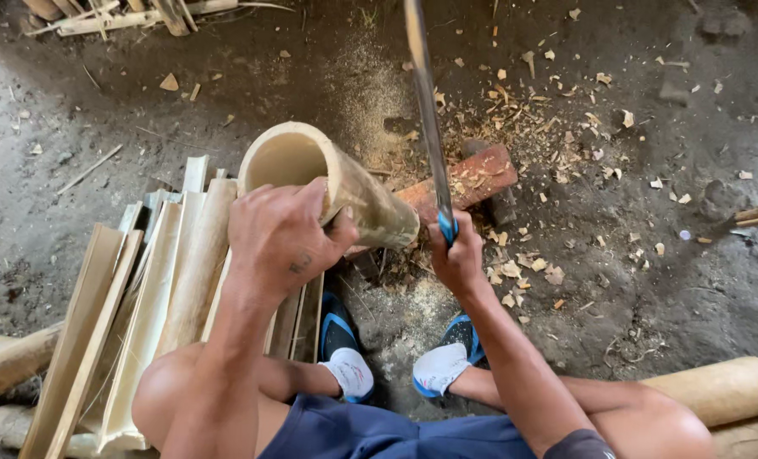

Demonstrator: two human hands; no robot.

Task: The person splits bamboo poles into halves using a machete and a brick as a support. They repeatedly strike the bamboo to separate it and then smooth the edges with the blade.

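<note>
The left hand [281,238] is clamped over the near side of a hollow bamboo section [328,183], fingers curled round the wall, thumb pressed against it. The right hand [457,255] is closed in a fist round the blue handle of a long blade [426,110], which stands nearly upright, its flat steel running up out of view just beside the far end of the bamboo.

The bamboo section lies tilted, open mouth up and toward the left, its lower end resting on a reddish wooden block [472,178] set on the dirt floor [693,280]. Pale wood chips [549,127] are scattered around the block and off to the right, with fine sawdust in front of the person's feet.

Two feet in blue sandals and white socks [437,367] sit just below the block, knees bent to either side. To the left, touching the left arm's side, a stack of split bamboo slats [141,297] leans in overlapping rows. Whole bamboo poles [723,389] lie along the lower edge at both sides, and more cut pieces sit at the top left corner
</note>
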